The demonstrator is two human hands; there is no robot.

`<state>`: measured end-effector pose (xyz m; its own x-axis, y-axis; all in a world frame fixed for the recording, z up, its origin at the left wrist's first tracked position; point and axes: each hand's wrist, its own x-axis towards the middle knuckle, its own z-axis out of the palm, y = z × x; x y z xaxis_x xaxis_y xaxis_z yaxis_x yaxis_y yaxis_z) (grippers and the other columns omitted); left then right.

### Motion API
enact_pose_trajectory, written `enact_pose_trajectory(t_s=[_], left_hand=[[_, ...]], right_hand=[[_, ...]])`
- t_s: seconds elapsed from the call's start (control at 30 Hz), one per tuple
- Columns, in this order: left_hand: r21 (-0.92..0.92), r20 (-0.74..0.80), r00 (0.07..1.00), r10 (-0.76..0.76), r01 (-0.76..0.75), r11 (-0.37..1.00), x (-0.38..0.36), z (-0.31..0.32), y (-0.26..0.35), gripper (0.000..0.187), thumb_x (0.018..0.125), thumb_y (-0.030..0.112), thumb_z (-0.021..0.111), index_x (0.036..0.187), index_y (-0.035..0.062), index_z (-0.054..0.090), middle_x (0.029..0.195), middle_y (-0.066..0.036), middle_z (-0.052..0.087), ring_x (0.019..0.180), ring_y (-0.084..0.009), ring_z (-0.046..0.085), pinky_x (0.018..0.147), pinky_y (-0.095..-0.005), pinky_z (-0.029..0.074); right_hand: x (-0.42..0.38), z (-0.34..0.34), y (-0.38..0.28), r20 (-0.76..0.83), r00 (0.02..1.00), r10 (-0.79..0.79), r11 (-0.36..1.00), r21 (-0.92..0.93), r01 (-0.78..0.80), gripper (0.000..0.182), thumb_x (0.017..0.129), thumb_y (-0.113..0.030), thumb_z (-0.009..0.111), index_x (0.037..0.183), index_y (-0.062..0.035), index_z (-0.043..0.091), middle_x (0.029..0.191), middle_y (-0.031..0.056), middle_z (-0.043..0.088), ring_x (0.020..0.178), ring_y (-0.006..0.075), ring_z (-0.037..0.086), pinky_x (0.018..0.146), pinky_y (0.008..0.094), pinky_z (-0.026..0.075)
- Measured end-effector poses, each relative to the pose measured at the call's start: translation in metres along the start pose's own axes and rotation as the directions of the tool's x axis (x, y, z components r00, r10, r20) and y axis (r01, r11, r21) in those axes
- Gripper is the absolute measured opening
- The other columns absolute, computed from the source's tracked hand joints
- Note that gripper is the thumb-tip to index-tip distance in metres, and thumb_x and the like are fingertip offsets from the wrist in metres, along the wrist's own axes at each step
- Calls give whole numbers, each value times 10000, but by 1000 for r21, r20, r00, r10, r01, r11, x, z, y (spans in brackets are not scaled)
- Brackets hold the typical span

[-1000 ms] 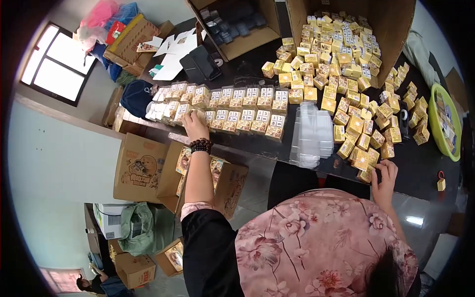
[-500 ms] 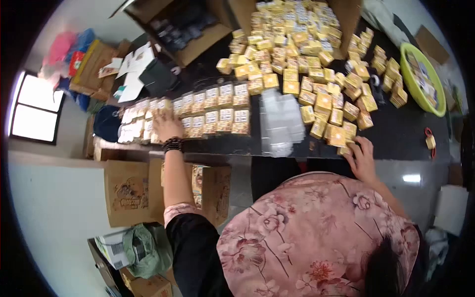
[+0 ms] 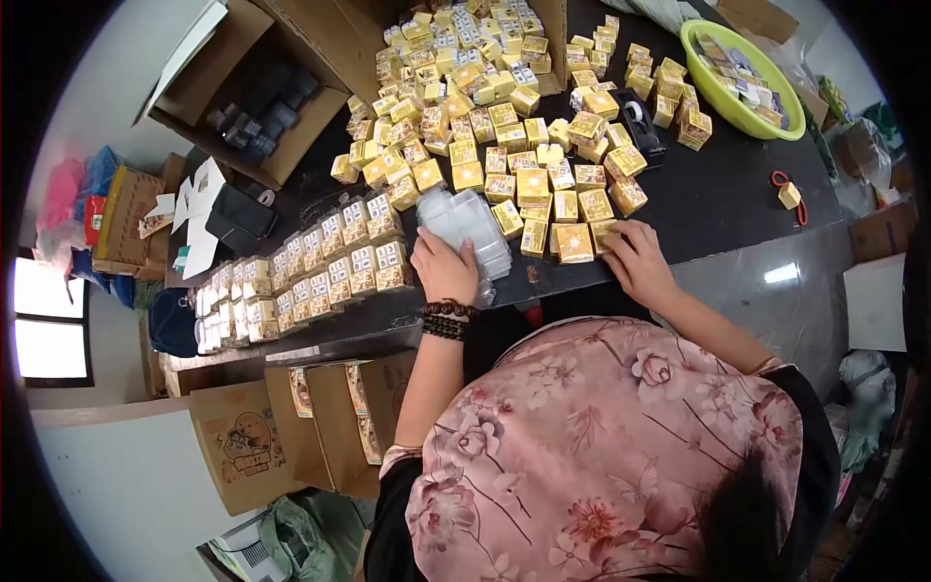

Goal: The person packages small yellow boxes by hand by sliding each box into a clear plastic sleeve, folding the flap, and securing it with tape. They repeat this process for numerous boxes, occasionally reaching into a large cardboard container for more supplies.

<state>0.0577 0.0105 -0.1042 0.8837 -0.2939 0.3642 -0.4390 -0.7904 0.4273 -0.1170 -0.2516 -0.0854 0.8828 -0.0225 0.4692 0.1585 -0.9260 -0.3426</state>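
Observation:
My left hand (image 3: pixel 448 272) reaches onto a pile of clear plastic packs (image 3: pixel 475 225) near the table's front edge. Its thumb and fingers are apart over the pile's left side. Two beaded bracelets (image 3: pixel 446 318) circle that wrist. At the front of a heap of small yellow boxes (image 3: pixel 531 184), my right hand (image 3: pixel 642 262) rests with spread fingertips touching one small yellow box (image 3: pixel 603 235); its thumb is partly hidden. To the left of my left hand, filled clear packs (image 3: pixel 320 254) of small boxes stand in rows along the table.
A carton (image 3: pixel 320 39) spills yellow boxes at the back. Another carton (image 3: pixel 262 107) holds dark plastic pieces. A tape dispenser (image 3: pixel 642 131), a green basin (image 3: pixel 797 118) and red-handled scissors (image 3: pixel 801 211) are on the right. Open cartons (image 3: pixel 233 451) stand below the table.
My left hand has left the filled packs and moved right to the clear plastic packs. My right hand still touches the front yellow boxes. The camera view has shifted and turned.

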Motion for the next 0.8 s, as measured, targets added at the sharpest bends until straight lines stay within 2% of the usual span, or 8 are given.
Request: enact_pose_trajectory(t_s=[0.2, 0.33, 0.43, 0.47, 0.53, 0.57, 0.67, 0.8], left_hand=[[1, 58, 970, -235, 235, 972, 2, -22, -10, 691, 786, 271, 740, 1283, -113, 452, 1122, -285, 517, 1077, -443, 495, 938, -475, 415], [-523, -23, 974, -226, 181, 833, -13, -53, 22, 299, 869, 56, 652, 1124, -20, 516, 802, -94, 597, 700, -210, 600, 682, -317, 492], [-937, 141, 967, -214, 200, 288, -28, -76, 74, 334, 892, -11, 625, 1188, 17, 473, 802, -38, 588, 678, -98, 549, 648, -245, 472], [-928, 190, 975, -118, 217, 302, -34, -72, 77, 409, 879, -40, 622, 1250, 38, 469, 978, -93, 588, 808, -121, 583, 688, -222, 481], [-624, -137, 981, 138, -193, 757, -26, -86, 88, 544, 853, 14, 675, 1337, 43, 430, 1165, -160, 506, 1021, -214, 547, 850, -299, 470], [-320, -214, 959, 187, -250, 914, -23, -95, 89, 646, 803, 130, 741, 1363, 55, 427, 1326, -200, 404, 1182, -334, 446, 1022, -441, 355], [-58, -215, 924, 315, -334, 941, -20, -119, 84, 584, 765, 224, 780, 1261, 60, 519, 1266, -164, 468, 1130, -347, 471, 1012, -460, 318], [-318, -44, 916, 399, -391, 864, -28, -107, 77, 292, 771, 205, 754, 1002, 87, 621, 1005, -65, 569, 976, -276, 501, 873, -406, 349]], right_hand=[[-6, -10, -3, -86, 996, 3, 997, 75, 3, 259, 793, -61, 681, 1036, -24, 600, 1125, 150, 541, 1052, 354, 514, 899, 431, 415], [18, -14, -26, -164, 984, 76, 950, 311, -22, 207, 853, 8, 619, 1060, 9, 600, 1093, 144, 573, 1009, 306, 571, 885, 343, 456], [51, -9, -65, 298, 903, 311, 338, 853, -398, 227, 1020, -133, 466, 1164, 22, 548, 1089, 83, 629, 1014, 164, 607, 897, 277, 477], [56, -5, -70, 297, 904, 308, 337, 854, -396, 227, 1020, -133, 466, 1164, 22, 548, 1089, 83, 629, 1014, 164, 607, 897, 277, 477], [63, 3, -78, 549, 833, 69, -131, 833, -538, 220, 1027, -148, 453, 1134, 20, 547, 1054, 88, 649, 971, 173, 633, 885, 286, 491], [66, -2, -83, 495, 864, 94, 48, 864, -500, 211, 1025, -146, 452, 1070, 26, 566, 1025, 99, 660, 925, 182, 653, 877, 297, 504], [68, -21, -81, 462, 887, 18, 462, 783, -417, 218, 1023, -134, 444, 1037, 31, 585, 990, 92, 669, 911, 173, 656, 867, 296, 505], [60, -18, -82, 378, 925, 49, 624, 711, -324, 230, 1019, -130, 440, 1043, 32, 602, 1024, 107, 662, 941, 180, 647, 874, 310, 497]])
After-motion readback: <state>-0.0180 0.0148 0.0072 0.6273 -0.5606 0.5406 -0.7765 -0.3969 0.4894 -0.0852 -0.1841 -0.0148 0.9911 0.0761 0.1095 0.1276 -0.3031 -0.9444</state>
